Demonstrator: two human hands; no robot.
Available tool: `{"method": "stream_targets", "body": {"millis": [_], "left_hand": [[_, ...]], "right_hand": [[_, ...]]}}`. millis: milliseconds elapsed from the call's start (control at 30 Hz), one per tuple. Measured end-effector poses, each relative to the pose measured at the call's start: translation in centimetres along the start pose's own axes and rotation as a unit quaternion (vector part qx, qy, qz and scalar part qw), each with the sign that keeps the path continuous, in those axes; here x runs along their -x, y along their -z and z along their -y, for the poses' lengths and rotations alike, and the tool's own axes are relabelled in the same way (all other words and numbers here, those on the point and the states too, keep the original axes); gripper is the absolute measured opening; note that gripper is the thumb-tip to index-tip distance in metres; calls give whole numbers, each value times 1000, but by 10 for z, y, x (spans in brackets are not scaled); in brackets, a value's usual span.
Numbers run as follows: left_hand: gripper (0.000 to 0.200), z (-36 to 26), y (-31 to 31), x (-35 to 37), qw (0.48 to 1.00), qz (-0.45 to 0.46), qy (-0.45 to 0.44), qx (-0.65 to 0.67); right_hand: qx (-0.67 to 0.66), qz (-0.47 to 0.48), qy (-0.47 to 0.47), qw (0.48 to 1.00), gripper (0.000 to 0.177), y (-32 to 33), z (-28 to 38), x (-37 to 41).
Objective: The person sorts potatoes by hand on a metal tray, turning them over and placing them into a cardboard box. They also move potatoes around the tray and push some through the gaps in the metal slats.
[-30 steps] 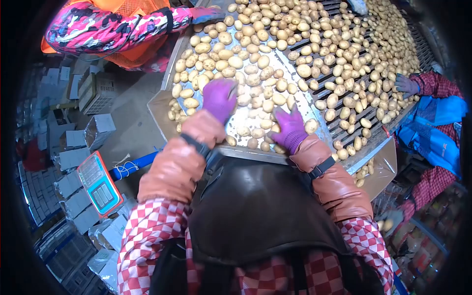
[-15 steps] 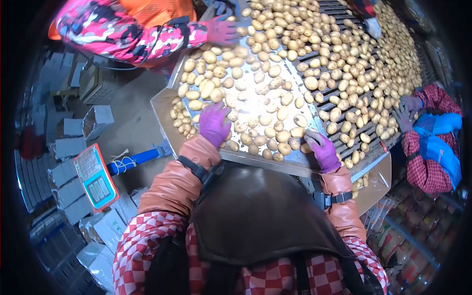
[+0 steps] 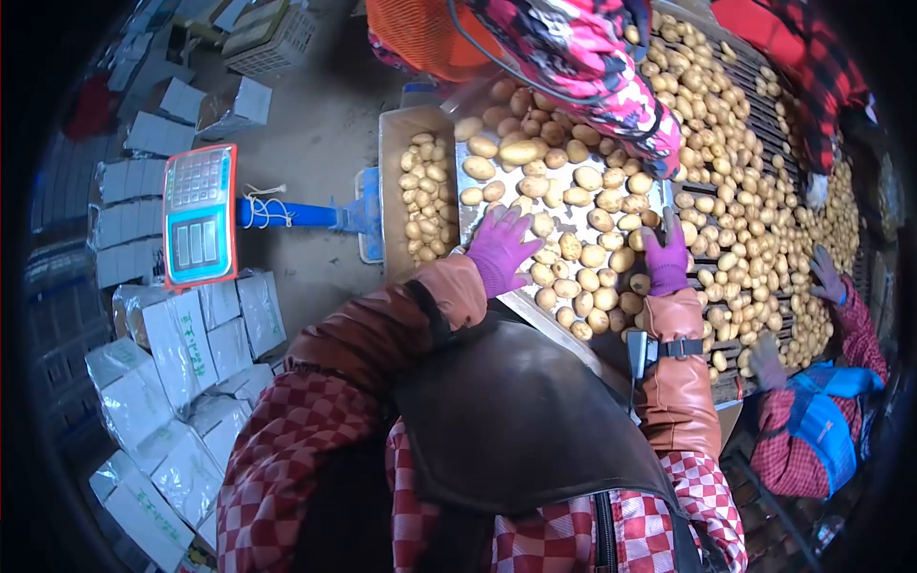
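Note:
My left hand [image 3: 503, 250], in a purple glove, rests with its fingers spread at the near left edge of the metal tray [image 3: 470, 218]. Nothing shows in its grasp, and potatoes [image 3: 570, 246] lie just beyond its fingertips. My right hand [image 3: 668, 260], also in a purple glove, reaches in on the right side of the tray with fingers apart. Potatoes touch or nearly touch its fingers, but none appears gripped. Many more potatoes cover the slatted conveyor [image 3: 712, 250] to the right.
A cardboard bin [image 3: 394, 158] of smaller potatoes adjoins the tray's left side. Farther left are a scale [image 3: 201, 220] on a blue post and stacked white boxes [image 3: 177, 349]. One co-worker's pink patterned sleeve [image 3: 597, 72] reaches across the tray's far side; other co-workers' gloved hands [image 3: 829, 279] are along the conveyor.
The view has turned, so the tray and scale sit differently. My hands remain at the tray's near side. The co-worker in the pink patterned sleeve now reaches farther toward the conveyor.

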State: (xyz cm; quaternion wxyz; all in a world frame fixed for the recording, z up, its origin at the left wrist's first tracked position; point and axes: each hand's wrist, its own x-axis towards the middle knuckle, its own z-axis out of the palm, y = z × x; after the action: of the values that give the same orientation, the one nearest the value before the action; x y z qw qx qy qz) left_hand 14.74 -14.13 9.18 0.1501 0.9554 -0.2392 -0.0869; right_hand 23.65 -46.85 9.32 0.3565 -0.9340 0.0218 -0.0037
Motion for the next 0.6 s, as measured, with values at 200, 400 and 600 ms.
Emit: {"method": "stream_targets", "body": {"millis": [200, 400, 600], "left_hand": [[54, 43, 12, 1, 979, -89, 177, 52], [34, 29, 23, -94, 935, -342, -93, 31], [63, 46, 6, -202, 985, -172, -6, 9]], "right_hand": [[224, 226, 156, 935, 68, -39, 65, 61], [13, 286, 179, 941, 53, -26, 51, 87], [-165, 158, 4, 973, 38, 7, 44, 113]]}}
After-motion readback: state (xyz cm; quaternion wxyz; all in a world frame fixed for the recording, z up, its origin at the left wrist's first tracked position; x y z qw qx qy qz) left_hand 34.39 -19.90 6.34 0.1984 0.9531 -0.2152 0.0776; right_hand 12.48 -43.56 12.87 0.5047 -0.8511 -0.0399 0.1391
